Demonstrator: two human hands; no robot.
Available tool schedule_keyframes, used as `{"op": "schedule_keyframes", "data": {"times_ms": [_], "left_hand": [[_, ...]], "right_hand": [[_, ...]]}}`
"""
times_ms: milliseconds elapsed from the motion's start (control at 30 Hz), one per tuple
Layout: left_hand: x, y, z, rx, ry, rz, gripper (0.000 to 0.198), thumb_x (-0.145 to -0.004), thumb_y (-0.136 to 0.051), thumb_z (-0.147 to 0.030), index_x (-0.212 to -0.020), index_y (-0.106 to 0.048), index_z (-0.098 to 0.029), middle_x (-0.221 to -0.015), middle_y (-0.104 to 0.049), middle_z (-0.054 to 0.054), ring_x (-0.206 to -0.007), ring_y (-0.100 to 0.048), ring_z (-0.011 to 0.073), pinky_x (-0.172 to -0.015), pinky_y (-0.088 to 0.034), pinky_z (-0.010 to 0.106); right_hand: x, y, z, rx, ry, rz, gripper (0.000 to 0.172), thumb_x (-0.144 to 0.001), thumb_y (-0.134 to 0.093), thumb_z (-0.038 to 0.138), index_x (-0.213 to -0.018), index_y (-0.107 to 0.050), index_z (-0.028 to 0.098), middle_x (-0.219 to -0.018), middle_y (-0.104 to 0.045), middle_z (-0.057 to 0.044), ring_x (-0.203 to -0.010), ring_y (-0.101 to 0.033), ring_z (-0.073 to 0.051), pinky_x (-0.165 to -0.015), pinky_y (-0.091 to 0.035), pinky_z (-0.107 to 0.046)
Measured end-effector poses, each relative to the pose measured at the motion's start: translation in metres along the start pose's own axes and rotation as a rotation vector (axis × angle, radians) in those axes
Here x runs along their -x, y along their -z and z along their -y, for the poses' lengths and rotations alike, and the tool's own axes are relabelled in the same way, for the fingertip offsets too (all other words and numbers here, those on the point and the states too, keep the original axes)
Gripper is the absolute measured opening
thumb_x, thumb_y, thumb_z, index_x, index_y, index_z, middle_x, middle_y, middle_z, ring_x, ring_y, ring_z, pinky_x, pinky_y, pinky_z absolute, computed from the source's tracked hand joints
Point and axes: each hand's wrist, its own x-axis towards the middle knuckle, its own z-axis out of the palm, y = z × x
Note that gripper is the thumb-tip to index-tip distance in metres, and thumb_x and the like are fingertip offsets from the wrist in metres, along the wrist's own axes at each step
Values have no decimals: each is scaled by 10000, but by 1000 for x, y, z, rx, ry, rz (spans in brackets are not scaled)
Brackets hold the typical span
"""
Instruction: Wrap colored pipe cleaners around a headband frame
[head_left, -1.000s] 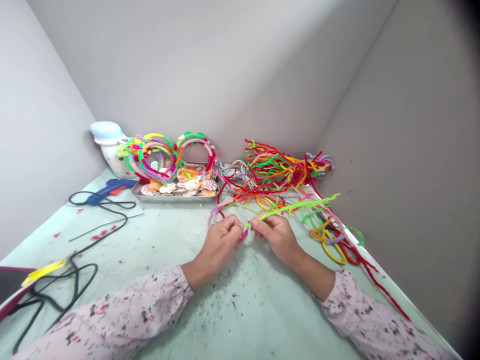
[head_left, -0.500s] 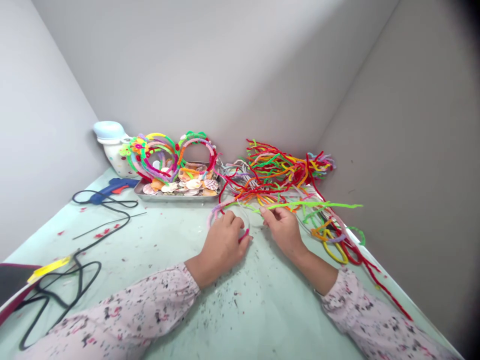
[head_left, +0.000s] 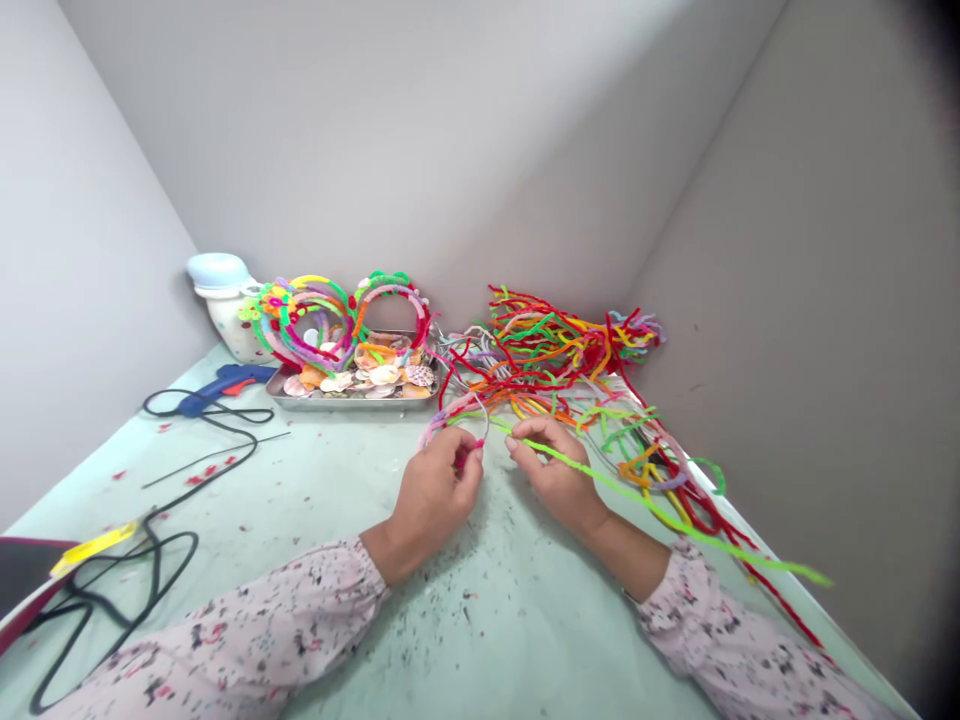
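Note:
My left hand [head_left: 433, 492] is closed in a pinch on a thin hoop like a headband [head_left: 459, 404], part wrapped in fuzzy pink and lilac, part bare. A bit of magenta fuzz shows at my left fingertips. Between the thumb and fingers of my right hand [head_left: 561, 485] runs a lime green pipe cleaner [head_left: 667, 513]. Its long end trails down to the right across my right wrist area, and its short end reaches left toward the hoop. Whether that end is joined to the hoop cannot be made out.
Behind my hands lies a heap of coloured pipe cleaners [head_left: 555, 345]. A metal tray [head_left: 352, 403] holds shells, with finished-looking wrapped hoops [head_left: 391, 285] propped on it. Left are a blue glue gun [head_left: 217, 388], its black cord [head_left: 240, 470] and a white jar [head_left: 225, 310]. Scissors [head_left: 697, 505] lie at right.
My left hand has tightened its pinch, turning the hoop. The green pipe cleaner's long end has swung down toward me, reaching further right. My right hand has shifted slightly down and left.

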Motion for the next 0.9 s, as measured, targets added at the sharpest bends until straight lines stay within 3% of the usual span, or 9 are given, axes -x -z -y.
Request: {"op": "schedule_keyframes", "data": {"times_ms": [167,433,900], "left_hand": [[1,2,-6,102,84,8,108,-864,-477,-269,-855,-542,-183,-744,-585,-3,-626,-505,118,-565,-357,219],[4,2,-8,198,85,39,123,-895,-446,-274,-866,-519,-179,-724,-533,-28,-621,-463,104,-580,-356,218],[12,2,-14,308,-68,-18,103,-912,-443,-212,-918,-536,-170,-829,-541,-3,-760,-492,116,-699,-390,227]], "right_hand": [[2,1,4,14,45,67,49,-810,-599,250,-820,-564,219,-791,-623,-18,-762,-600,-169,-716,-481,-279],[5,-2,5,4,70,78,77,-810,-614,260,-826,-557,212,-772,-621,-16,-740,-606,-163,-683,-492,-282],[9,-4,10,-10,203,32,95,-794,-636,189,-834,-555,220,-806,-630,-17,-762,-617,-158,-684,-511,-292]]}}
